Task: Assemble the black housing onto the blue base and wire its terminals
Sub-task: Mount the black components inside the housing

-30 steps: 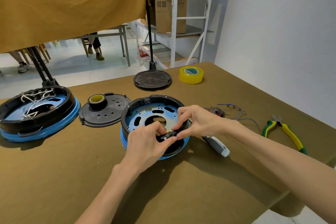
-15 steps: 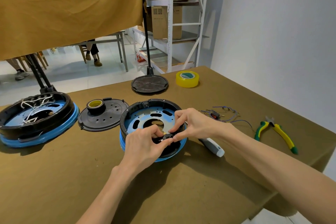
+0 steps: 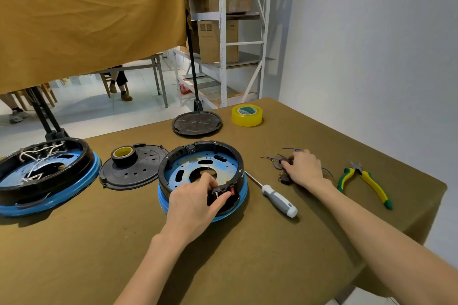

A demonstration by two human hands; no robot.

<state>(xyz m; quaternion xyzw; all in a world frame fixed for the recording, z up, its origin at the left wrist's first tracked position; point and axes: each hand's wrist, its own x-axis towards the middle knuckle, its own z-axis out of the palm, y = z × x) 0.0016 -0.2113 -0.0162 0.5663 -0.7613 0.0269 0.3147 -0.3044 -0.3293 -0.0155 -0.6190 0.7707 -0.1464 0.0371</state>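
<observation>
Pretty bright, even daylight overall, coming mostly from the open floor area beyond the far edge of the table (image 3: 247, 267) — that pale floor is close to blown out. Shadows are soft: the forearms drop dark, blurry patches onto the cloth near the table's near edge, and the white wall (image 3: 371, 44) carries faint grey streaks from the shelving (image 3: 223, 32). No real glare, just a mild sheen on the yellow tape roll (image 3: 247, 115). Wide-angle lens, so the shelf uprights lean and the table's edges bow — corners look a bit soft and smeared.
</observation>
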